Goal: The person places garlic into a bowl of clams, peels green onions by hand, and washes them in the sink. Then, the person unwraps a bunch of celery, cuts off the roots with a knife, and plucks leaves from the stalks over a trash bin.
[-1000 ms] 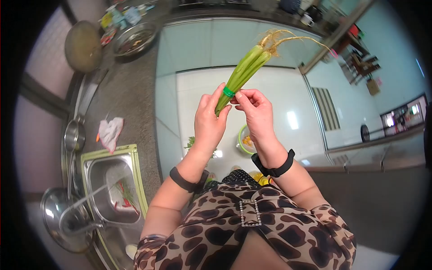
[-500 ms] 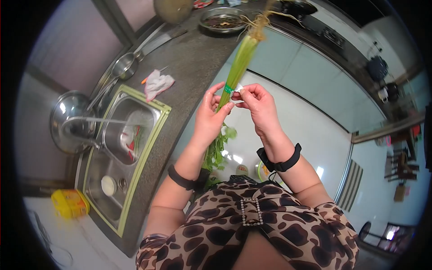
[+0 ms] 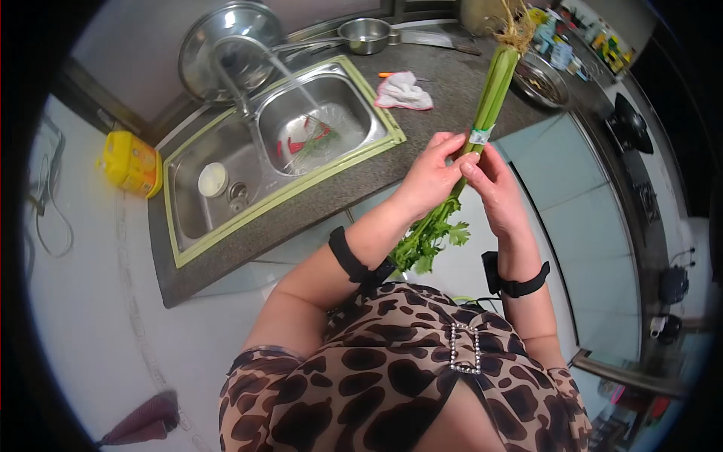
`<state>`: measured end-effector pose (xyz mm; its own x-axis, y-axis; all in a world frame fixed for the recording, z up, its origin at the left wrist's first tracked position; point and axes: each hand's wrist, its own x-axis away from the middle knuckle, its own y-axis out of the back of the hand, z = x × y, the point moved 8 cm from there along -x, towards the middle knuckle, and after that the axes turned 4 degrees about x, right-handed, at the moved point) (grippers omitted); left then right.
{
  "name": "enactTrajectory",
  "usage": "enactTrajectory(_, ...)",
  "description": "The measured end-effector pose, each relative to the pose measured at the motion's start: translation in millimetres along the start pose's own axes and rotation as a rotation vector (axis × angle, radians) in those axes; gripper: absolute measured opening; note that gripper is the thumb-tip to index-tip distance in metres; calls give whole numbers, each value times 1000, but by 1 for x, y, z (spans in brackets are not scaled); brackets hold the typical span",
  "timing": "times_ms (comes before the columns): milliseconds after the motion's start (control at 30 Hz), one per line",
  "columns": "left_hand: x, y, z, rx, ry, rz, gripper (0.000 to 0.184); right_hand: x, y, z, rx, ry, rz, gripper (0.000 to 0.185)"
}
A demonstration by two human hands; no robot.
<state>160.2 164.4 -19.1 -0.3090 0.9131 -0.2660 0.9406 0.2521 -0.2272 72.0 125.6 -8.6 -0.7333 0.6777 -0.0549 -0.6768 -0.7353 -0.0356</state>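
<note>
A bunch of celery (image 3: pixel 493 90) is held upright and slightly tilted, roots at the top and leaves hanging below. Around its stalks runs a green tie with a white tag (image 3: pixel 480 136). My left hand (image 3: pixel 435 175) is wrapped round the stalks just below the tie. From the other side, my right hand (image 3: pixel 493 184) closes on the same stalks, its thumb near the left fingers. In the right basin of the sink (image 3: pixel 320 120), red chillies and green stems lie under running water.
A white cloth (image 3: pixel 404 92) lies behind the sink's right corner. Beyond it are a small metal pot (image 3: pixel 365 36), a cleaver (image 3: pixel 429 38) and a metal bowl (image 3: pixel 541 81). A yellow jug (image 3: pixel 129 164) stands left of the sink. A white round item (image 3: pixel 213 180) sits in the left basin.
The view has swung left towards the sink. The celery is now more upright, with its tag facing the camera. My right hand has moved from the tie down to the stalks.
</note>
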Motion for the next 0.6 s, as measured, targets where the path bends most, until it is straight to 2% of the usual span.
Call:
enactTrajectory(100, 3, 30, -15, 46, -33, -102, 29, -13, -35, 2, -68, -79, 76, 56)
enactTrajectory(133, 5, 39, -23, -52, 2, -46, 35, -20, -47, -1, -133, -148, 102, 45)
enactTrajectory(167, 5, 54, -23, -49, 1, -55, 35, -28, -58, -3, -129, -152, 109, 45)
enactTrajectory(233, 5, 78, -39, -706, -205, -64, 37, -47, -84, -10, -279, -174, 121, 37)
enactTrajectory(267, 6, 90, -39, -777, -207, -59, 51, -58, -90, -20, -273, -186, 111, 32)
enactTrajectory(300, 12, 100, -49, -780, -206, -62, 51, -64, -102, -20, -273, -187, 114, 32)
enactTrajectory(367, 25, 124, -61, -410, -33, -11, 70, -75, -128, -12, -321, -158, 106, 26)
enactTrajectory(400, 29, 149, -68, -766, -152, -11, 83, -79, -134, -12, -300, -226, 39, 22)
enactTrajectory(433, 31, 179, -72, -708, -47, 5, 77, -86, -139, -14, -299, -230, 42, 22)
enactTrajectory(467, 33, 216, -70, -539, 64, -69, 70, -95, -140, -11, -281, -164, 44, 21)
enactTrajectory(533, 42, 302, -62, -316, 219, -365, 56, -111, -143, 0, -237, -58, 10, 20)
enactTrajectory(600, 54, 382, -53, -238, 288, -615, 47, -123, -150, 8, -220, 20, -10, 20)
